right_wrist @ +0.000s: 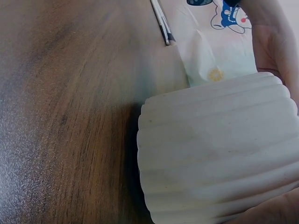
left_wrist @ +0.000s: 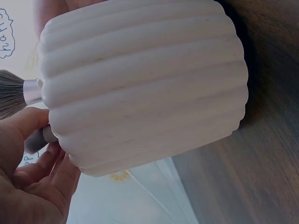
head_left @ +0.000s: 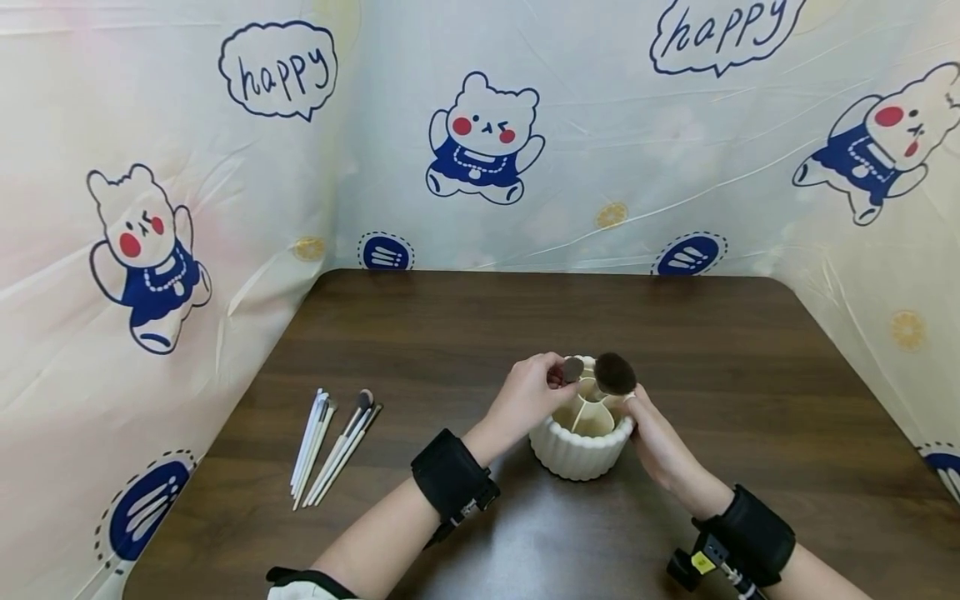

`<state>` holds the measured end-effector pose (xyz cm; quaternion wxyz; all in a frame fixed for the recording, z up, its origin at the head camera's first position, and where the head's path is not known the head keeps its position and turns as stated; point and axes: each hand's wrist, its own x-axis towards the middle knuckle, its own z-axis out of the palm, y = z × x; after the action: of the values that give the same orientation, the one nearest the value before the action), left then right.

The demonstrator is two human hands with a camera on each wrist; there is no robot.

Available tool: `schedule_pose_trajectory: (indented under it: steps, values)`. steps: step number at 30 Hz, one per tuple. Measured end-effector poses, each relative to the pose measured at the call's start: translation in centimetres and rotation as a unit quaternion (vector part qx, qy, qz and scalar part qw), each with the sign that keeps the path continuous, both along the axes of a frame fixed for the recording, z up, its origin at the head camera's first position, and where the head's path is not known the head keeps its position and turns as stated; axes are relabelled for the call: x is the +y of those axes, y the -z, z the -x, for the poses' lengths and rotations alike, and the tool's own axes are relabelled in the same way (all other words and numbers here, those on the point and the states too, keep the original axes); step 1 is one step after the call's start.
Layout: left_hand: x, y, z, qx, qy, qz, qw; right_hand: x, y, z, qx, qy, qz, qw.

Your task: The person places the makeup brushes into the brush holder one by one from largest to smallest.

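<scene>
A white fluted brush holder (head_left: 581,454) with inner dividers stands on the table. My left hand (head_left: 534,392) is at its rim, pinching a small makeup brush (head_left: 572,369) just below the dark head; in the left wrist view, the small brush's ferrule (left_wrist: 49,134) is right at the rim and its handle is hidden. A large, fluffy makeup brush (head_left: 615,374) stands in the holder, its round dark head above the rim. My right hand (head_left: 660,433) grips the holder's right side, and part of that hand (right_wrist: 275,210) shows low in the right wrist view.
Several slim makeup brushes with pale handles (head_left: 341,458) lie in two groups on the left of the dark wooden table (head_left: 450,325). A pale sheet printed with bears (head_left: 486,137) hangs behind the table and along both sides.
</scene>
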<state>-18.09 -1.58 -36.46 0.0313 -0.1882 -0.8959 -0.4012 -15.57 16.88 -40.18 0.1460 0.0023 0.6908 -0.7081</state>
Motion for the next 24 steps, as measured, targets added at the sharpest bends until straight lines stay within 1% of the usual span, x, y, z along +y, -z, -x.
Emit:
schedule_pose_trajectory:
  steps: [4, 8, 20, 24]
  values:
    - [0.0, -0.1, -0.2, 0.027, 0.003, 0.016, 0.9995, 0.0, 0.0, 0.0, 0.001, -0.004, 0.001, 1.000]
    - [-0.1, -0.1, -0.3, 0.032, -0.003, 0.020, 0.9993, 0.0, -0.1, -0.1, 0.001, -0.011, 0.004, 1.000]
    - [-0.7, -0.3, -0.4, -0.022, -0.004, 0.010, 0.9997, 0.0, -0.1, -0.1, 0.002, -0.009, 0.005, 1.000]
    - [-1.1, -0.6, -0.5, -0.029, -0.002, 0.001, 0.9996, 0.2, 0.0, -0.1, 0.003, -0.015, 0.005, 1.000]
